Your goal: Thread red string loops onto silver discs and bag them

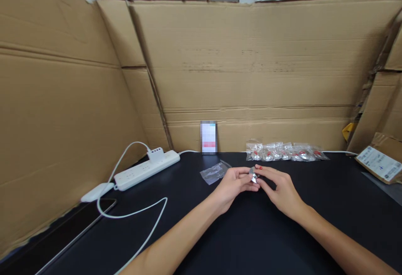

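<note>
Between my two hands is a small shiny silver disc-like metal piece (pixel 253 175); its exact kind is too small to make out. The fingers and thumb of my left hand (pixel 236 179) are closed on its left side. My right hand (pixel 280 187) pinches it from the right, with thumb low and index finger at the top. A tiny red part (pixel 260 167) shows by the right index fingertip; whether it joins the metal piece I cannot tell. Just left of my left hand lies a crumpled clear plastic bag (pixel 214 173).
Several clear bags (pixel 284 152) holding silver round pieces with red parts line the back. A phone (pixel 209 138) leans on the cardboard wall (pixel 251 57). At left are a white power strip (pixel 147 170), a cable (pixel 138 214) and a dark flat device (pixel 72 233). A labelled cardboard box (pixel 381 162) sits at right.
</note>
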{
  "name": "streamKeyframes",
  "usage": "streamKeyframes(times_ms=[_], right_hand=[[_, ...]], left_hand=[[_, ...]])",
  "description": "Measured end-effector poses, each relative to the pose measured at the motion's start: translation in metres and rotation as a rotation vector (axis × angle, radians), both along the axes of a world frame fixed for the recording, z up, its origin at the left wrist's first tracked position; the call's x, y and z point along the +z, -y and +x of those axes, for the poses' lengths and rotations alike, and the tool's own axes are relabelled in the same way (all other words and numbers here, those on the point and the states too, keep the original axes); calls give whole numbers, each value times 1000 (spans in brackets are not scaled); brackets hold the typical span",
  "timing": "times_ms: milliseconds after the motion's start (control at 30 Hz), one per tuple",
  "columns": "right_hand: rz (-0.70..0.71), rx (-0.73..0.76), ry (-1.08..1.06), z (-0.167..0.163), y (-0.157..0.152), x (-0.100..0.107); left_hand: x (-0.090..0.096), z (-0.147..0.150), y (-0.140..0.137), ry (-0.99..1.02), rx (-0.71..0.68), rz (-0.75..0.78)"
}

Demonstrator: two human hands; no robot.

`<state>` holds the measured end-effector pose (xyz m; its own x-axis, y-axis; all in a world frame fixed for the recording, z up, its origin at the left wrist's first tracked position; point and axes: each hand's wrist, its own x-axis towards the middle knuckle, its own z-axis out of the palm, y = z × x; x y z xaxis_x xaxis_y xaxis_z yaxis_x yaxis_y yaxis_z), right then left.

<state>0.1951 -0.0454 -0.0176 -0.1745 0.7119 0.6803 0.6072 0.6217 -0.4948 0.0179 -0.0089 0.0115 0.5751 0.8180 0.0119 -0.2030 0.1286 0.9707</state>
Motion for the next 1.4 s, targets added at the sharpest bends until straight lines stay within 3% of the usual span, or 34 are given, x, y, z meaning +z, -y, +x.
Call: streamKeyframes(times_ms=[300,567,867,1400], right_hand=[[0,12,28,-2,2,2],[-8,-148,-90,-3,3,12],[-59,-109,-103,-7,6,15],[-189,-67,-128,-2,-1,7]], left_hand=[[-3,2,0,20,25,-3],[-4,2,-1,-28,30,-4],[-4,7,5,-112,2,107],[-11,7,-1,-178,77,153]])
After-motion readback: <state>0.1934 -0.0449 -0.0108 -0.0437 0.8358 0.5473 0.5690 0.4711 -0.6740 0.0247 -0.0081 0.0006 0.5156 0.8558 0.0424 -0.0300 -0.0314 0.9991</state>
